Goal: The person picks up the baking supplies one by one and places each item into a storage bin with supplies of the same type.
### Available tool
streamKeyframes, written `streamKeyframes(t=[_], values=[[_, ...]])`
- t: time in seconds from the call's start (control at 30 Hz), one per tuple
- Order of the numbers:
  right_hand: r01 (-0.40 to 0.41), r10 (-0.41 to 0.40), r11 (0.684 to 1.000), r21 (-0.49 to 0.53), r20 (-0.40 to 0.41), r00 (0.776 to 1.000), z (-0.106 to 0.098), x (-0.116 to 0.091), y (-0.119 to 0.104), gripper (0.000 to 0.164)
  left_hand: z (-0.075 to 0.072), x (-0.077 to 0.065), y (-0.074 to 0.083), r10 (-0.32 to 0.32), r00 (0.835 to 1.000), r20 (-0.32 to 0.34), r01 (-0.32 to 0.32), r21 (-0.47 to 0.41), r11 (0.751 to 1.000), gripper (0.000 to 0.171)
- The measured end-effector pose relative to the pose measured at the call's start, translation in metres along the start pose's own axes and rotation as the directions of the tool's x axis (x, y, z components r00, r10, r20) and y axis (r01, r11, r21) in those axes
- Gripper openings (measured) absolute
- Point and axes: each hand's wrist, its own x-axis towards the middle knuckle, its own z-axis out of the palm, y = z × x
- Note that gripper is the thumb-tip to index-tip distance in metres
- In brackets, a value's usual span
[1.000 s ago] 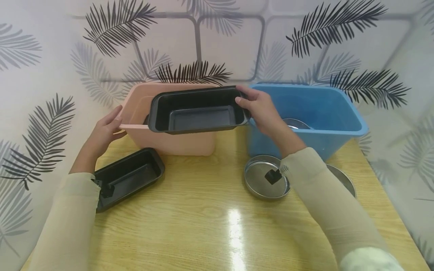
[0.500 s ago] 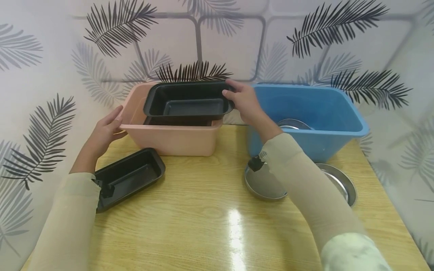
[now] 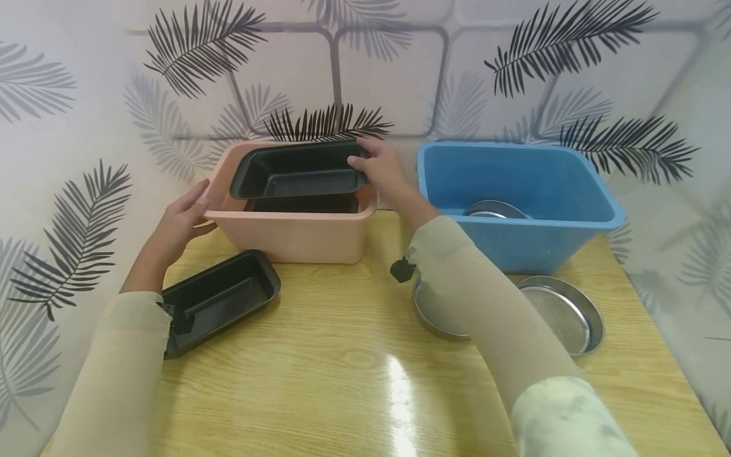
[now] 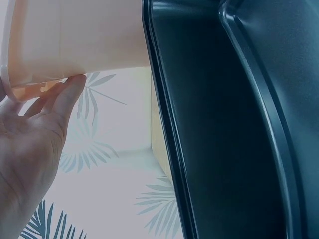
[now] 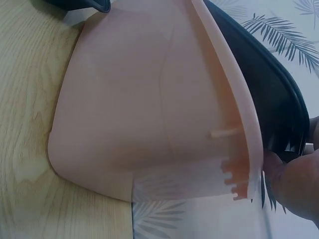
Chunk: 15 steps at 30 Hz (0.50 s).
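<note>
One black pan [image 3: 302,169] tilts over the pink tub [image 3: 294,238], left of the right grip [image 3: 385,170], which pinches the pan's right end; the left grip [image 3: 173,227] holds the tub's left rim. Right of the pink tub are one blue tub [image 3: 528,246] and two round tins [image 3: 556,314] on the bench [image 3: 320,374]; a second black pan [image 3: 228,295] lies front-left of it, a dark shape [image 3: 302,204] inside it.

The left arm [image 3: 108,381], sleeved in pale beige cloth, reaches forward on the left side; its bare left hand [image 3: 177,222] is set in a grip, and the palm [image 4: 32,149] shows in the left wrist view. The right arm [image 3: 485,311], sleeved likewise, stretches diagonally inward, and its bare right hand [image 3: 384,170] pinches between thumb and fingers.
</note>
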Motion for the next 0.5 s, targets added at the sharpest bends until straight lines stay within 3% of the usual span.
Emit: streamKeyframes(t=[0.3,0.5], values=[[-0.004,0.005,0.998,-0.066,0.010,1.000,0.028,0.010,0.002,0.061,-0.002,-0.002,-0.001,-0.027,1.000,0.010,0.027,-0.021,0.999,0.064],[-0.058,0.058,0.998,0.028,0.004,0.998,0.040,0.015,0.003,0.062,-0.001,0.000,0.002,-0.023,1.000,0.016,0.024,-0.043,0.999,0.064]])
